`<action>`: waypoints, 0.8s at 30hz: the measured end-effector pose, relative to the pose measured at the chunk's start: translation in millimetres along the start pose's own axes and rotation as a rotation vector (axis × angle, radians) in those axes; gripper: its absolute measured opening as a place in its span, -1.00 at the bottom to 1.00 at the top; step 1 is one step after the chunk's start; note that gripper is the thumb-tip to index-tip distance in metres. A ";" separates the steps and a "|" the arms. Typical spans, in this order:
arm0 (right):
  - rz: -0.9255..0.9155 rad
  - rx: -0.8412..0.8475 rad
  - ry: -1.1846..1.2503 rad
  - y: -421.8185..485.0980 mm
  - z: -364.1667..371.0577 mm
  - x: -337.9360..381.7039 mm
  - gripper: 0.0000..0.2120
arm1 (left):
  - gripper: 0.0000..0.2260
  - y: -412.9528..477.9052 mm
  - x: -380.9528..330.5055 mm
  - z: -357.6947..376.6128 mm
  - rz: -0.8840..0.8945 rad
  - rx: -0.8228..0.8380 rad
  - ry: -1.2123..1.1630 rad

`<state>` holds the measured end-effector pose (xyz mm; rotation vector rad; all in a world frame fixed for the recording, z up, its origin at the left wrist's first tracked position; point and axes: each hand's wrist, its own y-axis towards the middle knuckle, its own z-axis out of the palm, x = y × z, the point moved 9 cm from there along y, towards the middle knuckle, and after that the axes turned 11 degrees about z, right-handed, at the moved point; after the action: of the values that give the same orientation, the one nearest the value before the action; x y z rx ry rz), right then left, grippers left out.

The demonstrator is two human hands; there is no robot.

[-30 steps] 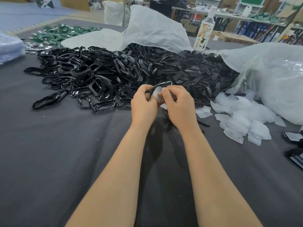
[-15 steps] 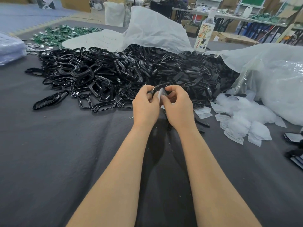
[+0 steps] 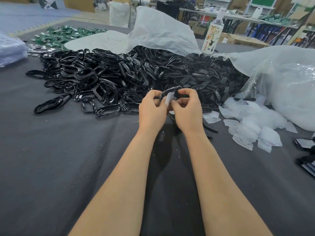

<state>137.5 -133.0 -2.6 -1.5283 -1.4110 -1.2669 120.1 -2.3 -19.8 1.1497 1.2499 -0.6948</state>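
Since a second ago my hands have hardly moved over the cloth. The small white piece (image 3: 169, 100) has slid a little to the right between my thumbs, and more of the black frame (image 3: 171, 90) now arches above them.

My left hand (image 3: 151, 111) grips the left end of the frame with curled fingers. My right hand (image 3: 187, 110) holds the right end, with its thumb pinching the white piece against the frame. Both are held just above the gray table cloth (image 3: 68, 167), at the near edge of the big heap of black frames (image 3: 119, 77).

I judge this one frame to be mid-fitting: the white piece is at the frame but looks tilted and not yet seated. The job as a whole looks barely begun. The heap stretches far and to the left, and a loose scatter of white pieces (image 3: 252, 123) waits to my right, beside the clear plastic bag (image 3: 281, 82).

A few dark pieces with pale faces (image 3: 305, 143) lie at the right edge. They may be finished ones, but I cannot tell.
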 end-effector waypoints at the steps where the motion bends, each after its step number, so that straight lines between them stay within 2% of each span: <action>1: 0.003 0.014 -0.015 0.4 1.4 -0.4 -0.76 | -0.86 0.1 0.5 -0.9 -0.006 -0.005 -0.001; 9: -0.115 0.014 -0.168 -4.2 3.7 10.0 -0.77 | -0.81 0.4 6.1 -1.4 -0.056 -0.016 -0.057; 13: -0.119 0.039 -0.145 -5.1 2.3 11.7 -0.95 | -0.86 0.7 7.5 -0.6 -0.042 -0.006 -0.067; 17: 0.014 0.038 0.092 1.0 -11.1 3.1 -0.85 | -0.90 3.0 14.0 -3.9 -0.051 -0.056 -0.150; 21: 0.239 0.007 0.633 9.3 -25.7 -12.9 -0.81 | -0.93 4.0 20.8 -6.4 -0.087 -0.094 -0.207; 24: 0.369 -0.003 0.849 11.1 -27.5 -24.1 -0.77 | -0.91 3.6 20.7 -5.7 -0.095 -0.093 -0.214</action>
<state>144.5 -168.0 -16.4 -0.9758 -0.5511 -1.4199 126.1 7.8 -38.1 0.9191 1.1482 -0.8004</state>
